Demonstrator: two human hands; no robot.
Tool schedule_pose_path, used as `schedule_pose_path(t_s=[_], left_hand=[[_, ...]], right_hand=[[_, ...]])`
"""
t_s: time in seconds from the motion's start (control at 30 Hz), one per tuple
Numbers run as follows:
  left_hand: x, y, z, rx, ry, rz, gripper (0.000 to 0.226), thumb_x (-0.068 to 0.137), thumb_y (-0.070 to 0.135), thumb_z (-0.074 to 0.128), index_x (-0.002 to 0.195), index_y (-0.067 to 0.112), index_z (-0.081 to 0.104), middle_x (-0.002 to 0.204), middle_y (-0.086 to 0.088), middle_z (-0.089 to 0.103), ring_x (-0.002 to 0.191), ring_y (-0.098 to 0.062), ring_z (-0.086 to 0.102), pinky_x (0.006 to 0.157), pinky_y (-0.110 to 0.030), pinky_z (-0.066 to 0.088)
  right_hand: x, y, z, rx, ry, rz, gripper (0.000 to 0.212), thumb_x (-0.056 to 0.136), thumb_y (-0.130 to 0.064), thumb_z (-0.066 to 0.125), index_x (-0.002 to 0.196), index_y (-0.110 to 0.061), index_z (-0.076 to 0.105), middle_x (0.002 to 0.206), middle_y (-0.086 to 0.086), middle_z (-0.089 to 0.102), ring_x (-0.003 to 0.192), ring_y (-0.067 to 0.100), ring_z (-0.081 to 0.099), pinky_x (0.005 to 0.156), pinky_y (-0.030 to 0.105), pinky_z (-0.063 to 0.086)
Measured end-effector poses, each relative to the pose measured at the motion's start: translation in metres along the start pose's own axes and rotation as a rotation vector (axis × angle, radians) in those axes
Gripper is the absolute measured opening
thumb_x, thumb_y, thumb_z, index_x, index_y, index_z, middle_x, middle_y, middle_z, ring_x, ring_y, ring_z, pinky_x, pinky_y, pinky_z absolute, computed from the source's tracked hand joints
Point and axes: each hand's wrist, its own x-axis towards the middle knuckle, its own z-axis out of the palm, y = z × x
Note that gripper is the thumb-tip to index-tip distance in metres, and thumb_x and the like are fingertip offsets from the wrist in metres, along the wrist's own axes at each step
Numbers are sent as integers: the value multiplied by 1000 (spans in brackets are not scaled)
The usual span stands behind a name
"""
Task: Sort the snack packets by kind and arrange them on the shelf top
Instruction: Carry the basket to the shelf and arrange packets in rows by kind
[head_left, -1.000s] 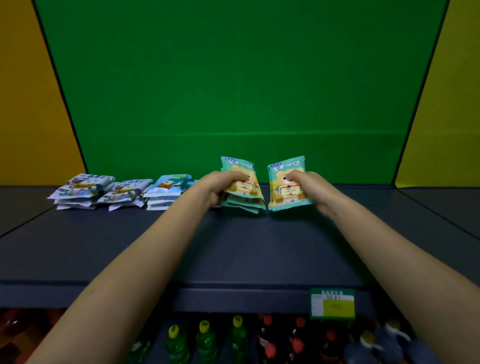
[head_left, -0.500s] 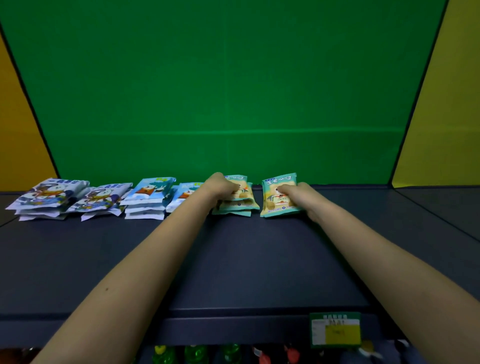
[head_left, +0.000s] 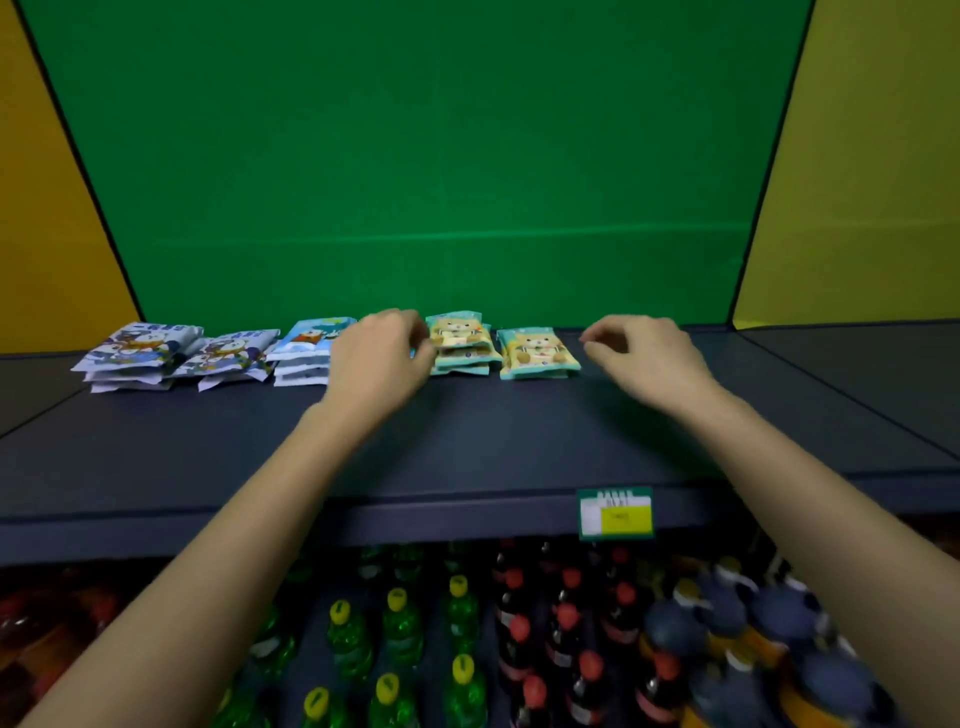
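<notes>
The right hand (head_left: 644, 356) hovered loosely curled, gripping nothing. The left hand (head_left: 382, 358) did likewise, fingertips at the teal stack (head_left: 460, 343). Between the hands lay a single teal packet (head_left: 537, 353), its long axis running away from the person and its bear print upright (lettering too blurred to read). Beyond the left hand sat a blue stack (head_left: 306, 358) and white stacks (head_left: 140, 356) on the shelf top (head_left: 467, 441).

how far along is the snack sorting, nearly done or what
Done: packets lie in same-kind piles along the back of the shelf top: two white-and-blue piles, a light-blue pile, a teal stack and a teal pile beside it. In hand: the right hand holds nothing; the left hand has fingers at the teal stack's edge, grip unclear. Left: no loose packets show, so probably only straightening.
</notes>
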Motion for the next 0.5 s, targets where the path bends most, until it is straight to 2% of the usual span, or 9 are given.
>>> schedule_pose_path(t_s=[0.07,0.17,0.27,0.37,0.5], left_hand=[[-36,-3,-18,-18,27,23,21,89,23,50,97,12,65,102,-11,68,97,-33,60,69,-34,39],[-96,-7,-39,-38,26,1,19,89,23,52,96,11,65,100,-14,67,98,-34,59,76,-40,45],[-155,-11,-50,9,21,25,24,89,27,49,91,8,63,93,-16,66,94,-37,59,72,-43,45],[-213,-7,-50,57,-26,42,33,82,32,41,87,7,63,86,-16,66,87,-38,61,67,-43,47],[-289,4,-43,59,-184,-54,24,91,27,47,93,9,63,95,-15,67,88,-40,63,65,-41,46]], right_hand=[[-41,2,-16,38,96,-37,17,87,-34,54,97,-32,67,106,-5,69,101,24,61,89,40,50],[-108,7,-32,79,186,-60,13,87,-31,56,94,-32,67,94,-9,66,90,17,63,83,39,52],[-174,19,-33,120,228,-45,13,86,-26,58,95,-28,68,93,-7,67,87,16,64,81,40,53],[-231,37,-21,111,198,-22,15,85,-23,59,98,-25,67,96,-3,67,89,20,64,80,41,53],[-302,73,-8,89,100,39,19,87,-18,59,104,-17,66,104,2,64,91,19,62,76,36,52]])
